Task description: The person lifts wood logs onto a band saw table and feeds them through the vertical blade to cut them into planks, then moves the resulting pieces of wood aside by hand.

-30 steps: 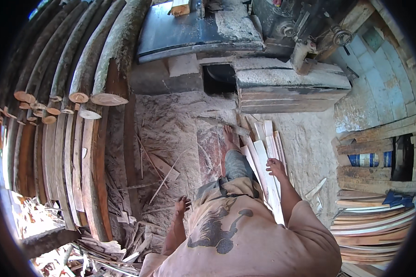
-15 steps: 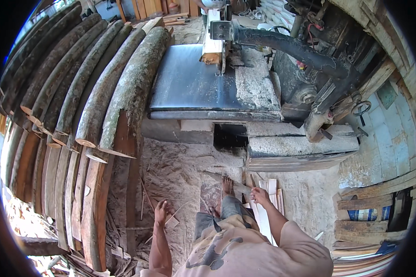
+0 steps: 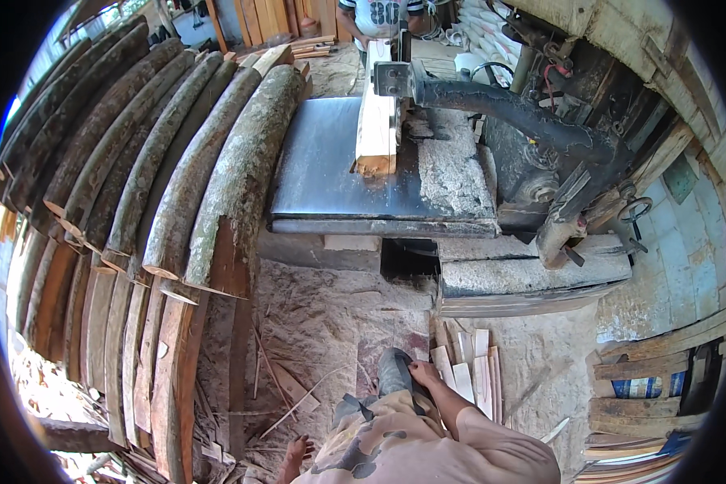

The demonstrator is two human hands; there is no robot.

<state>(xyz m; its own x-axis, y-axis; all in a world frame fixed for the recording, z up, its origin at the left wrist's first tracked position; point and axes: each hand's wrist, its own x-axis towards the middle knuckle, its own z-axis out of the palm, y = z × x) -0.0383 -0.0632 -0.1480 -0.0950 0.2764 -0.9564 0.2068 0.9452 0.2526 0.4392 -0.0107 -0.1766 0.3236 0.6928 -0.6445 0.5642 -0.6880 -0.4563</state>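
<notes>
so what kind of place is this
Most likely a small sawmill or timber workshop: a band saw table with a pale plank on it, stacked bark-covered log slabs, and sawdust on the floor.

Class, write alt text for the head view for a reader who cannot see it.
A person stands on sawdust before a band saw table where a pale timber lies by the blade. Right hand rests on the raised knee; left hand hangs low. Bark slabs are stacked left.

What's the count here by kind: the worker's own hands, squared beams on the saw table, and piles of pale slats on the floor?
Hands: 2, left hand and right hand
Squared beam on saw table: 1
Slat pile: 1
Total: 4
</notes>
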